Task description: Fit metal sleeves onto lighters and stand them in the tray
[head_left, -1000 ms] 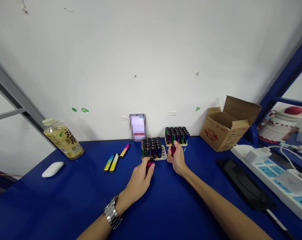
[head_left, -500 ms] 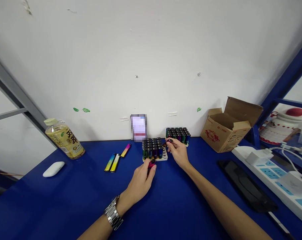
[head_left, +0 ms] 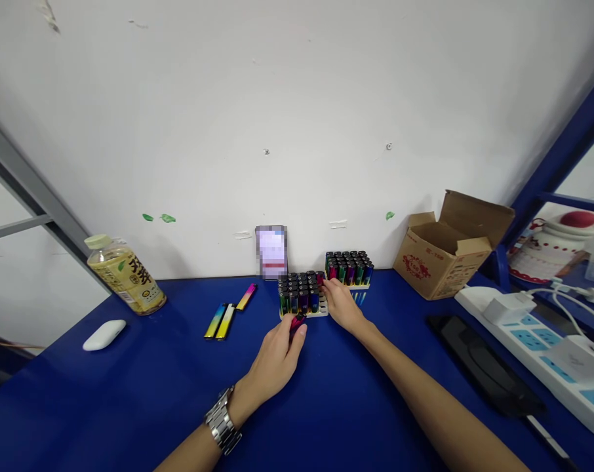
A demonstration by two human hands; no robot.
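Head view: my left hand (head_left: 277, 354) clamps one battery (head_left: 298, 320) at its fingertips, my right hand (head_left: 345, 307) another battery (head_left: 320, 278), near two racks (head_left: 321, 313).

Left hand (head_left: 277, 354) bare. Silver metal link watch band (head_left: 223, 421) on left wrist (head_left: 242, 396): broad, segmented, shiny, dark lines between links. Dial can't be made out. Left forearm (head_left: 191, 449) bare below band, to frame edge. Right hand (head_left: 343, 305) bare, fingertips partly hidden. Right forearm (head_left: 425, 398) bare, tapers toward slim right wrist (head_left: 370, 333).
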